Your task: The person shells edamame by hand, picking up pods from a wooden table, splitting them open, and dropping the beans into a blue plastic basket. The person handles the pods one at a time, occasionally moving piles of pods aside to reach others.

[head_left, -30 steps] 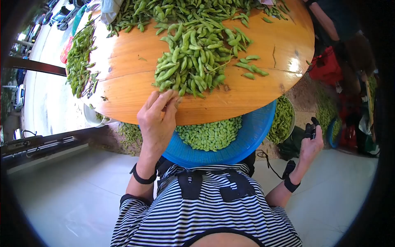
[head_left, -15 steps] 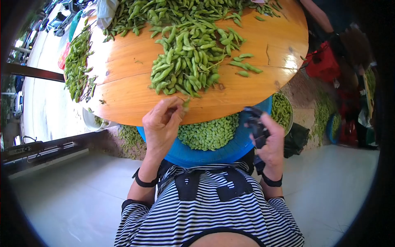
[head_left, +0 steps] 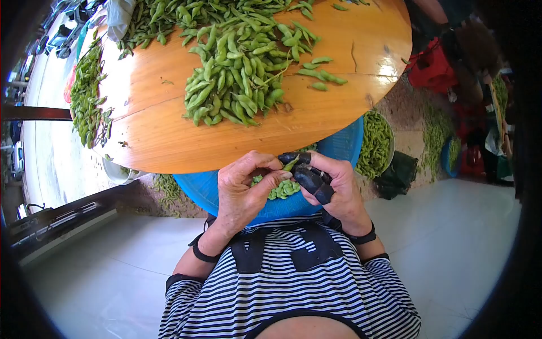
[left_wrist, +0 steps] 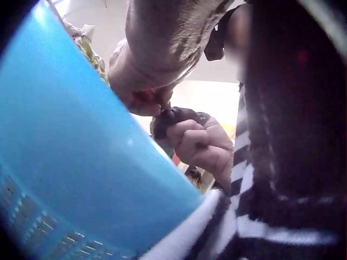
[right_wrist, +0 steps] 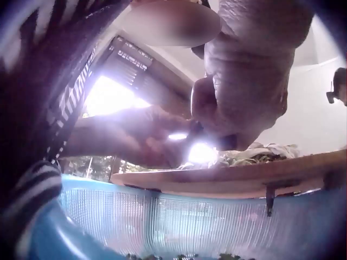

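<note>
Over a blue basket [head_left: 192, 190] of shelled green beans [head_left: 282, 190], both hands meet in the head view. The left hand [head_left: 244, 189] pinches a green pod [head_left: 291, 164] between thumb and fingers. Black coverings wrap the thumb and a finger of the right hand [head_left: 333, 189], which pinches the pod's other side. In the left wrist view the left hand [left_wrist: 157, 59] touches the right hand [left_wrist: 198, 138] beside the basket wall [left_wrist: 92, 146]. Glare blurs the fingertips in the right wrist view, where the right hand [right_wrist: 246, 76] meets the left hand [right_wrist: 141, 135].
A large pile of pods [head_left: 237, 73] lies on the round wooden table [head_left: 152, 135], with more pods [head_left: 87, 93] at its left edge. A bowl of pods [head_left: 375, 144] stands right of the basket. Red containers [head_left: 432, 68] are at the far right.
The left hand has left the pile's near edge with a pod and moved right over the basket. The right hand has come in from the far right and now grips the pod too.
</note>
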A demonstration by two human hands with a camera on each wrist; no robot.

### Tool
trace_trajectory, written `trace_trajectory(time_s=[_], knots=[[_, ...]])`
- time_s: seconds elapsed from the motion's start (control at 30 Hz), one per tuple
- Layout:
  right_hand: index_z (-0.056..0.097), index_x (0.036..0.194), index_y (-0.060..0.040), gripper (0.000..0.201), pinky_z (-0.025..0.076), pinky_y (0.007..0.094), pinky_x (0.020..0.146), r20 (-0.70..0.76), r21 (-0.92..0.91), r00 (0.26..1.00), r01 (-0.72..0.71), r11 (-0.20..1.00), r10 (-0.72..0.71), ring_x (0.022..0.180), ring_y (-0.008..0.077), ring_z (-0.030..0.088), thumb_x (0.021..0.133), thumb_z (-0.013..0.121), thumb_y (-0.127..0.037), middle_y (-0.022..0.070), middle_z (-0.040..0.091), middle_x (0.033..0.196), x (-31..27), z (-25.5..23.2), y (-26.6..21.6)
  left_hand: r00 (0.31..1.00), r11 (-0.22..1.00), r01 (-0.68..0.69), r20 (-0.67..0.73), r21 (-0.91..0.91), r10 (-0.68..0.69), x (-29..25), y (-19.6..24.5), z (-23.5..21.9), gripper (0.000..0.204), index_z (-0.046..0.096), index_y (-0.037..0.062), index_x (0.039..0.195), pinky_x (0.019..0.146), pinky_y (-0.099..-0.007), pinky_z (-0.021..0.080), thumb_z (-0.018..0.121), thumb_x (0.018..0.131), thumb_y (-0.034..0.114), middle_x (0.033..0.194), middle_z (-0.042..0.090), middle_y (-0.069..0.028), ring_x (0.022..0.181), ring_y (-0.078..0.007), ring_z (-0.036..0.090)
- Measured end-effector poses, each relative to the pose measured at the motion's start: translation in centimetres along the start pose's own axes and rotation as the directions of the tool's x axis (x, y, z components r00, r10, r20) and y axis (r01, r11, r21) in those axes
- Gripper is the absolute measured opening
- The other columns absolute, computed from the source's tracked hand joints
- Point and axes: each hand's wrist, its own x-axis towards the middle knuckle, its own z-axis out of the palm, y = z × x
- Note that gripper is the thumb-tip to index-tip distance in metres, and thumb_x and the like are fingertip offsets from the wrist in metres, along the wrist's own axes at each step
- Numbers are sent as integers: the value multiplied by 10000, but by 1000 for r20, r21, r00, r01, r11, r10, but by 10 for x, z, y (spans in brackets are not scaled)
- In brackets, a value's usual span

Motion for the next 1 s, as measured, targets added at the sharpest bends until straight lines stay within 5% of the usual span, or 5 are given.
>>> trace_trajectory(time_s=[0.47,0.6,0.73,0.87,1.0], knots=[[663,1062,0,334,400,253,620,5,-55,996,87,995,-87,684,125,502,731,634,34,39,508,763,-3,-8,2,997,989,-67,34,135,63,-1,1,6,170,617,-5,849,613,-235,491,759,767,-49,734,631,-40,674,-109,613],[664,1047,8,262,362,223,547,94,8,983,157,987,-157,627,74,478,788,633,26,12,498,763,-4,-10,6,986,956,162,62,-242,-152,-5,1,3,228,545,25,877,582,-236,480,743,794,-53,771,604,-44,652,-125,592],[653,1018,27,190,313,198,494,144,309,989,-6,951,-41,581,31,440,831,624,13,-10,482,765,-7,-7,13,877,662,480,288,-577,-385,-2,4,-2,263,490,55,912,541,-235,440,727,825,-22,784,561,-28,642,-116,563],[645,976,21,157,346,224,521,114,234,993,-27,972,0,609,53,468,820,642,3,3,479,750,-7,-6,9,846,496,522,347,-694,-404,-2,-1,3,334,515,50,1055,544,-249,434,751,820,16,776,545,-11,628,-117,548],[624,930,12,128,388,284,578,48,-215,958,287,934,-283,634,164,498,803,638,2,72,485,738,-3,-1,6,940,825,336,208,-453,-269,-5,-10,5,394,548,17,1146,582,-254,485,759,813,30,787,578,-24,656,-128,584]])
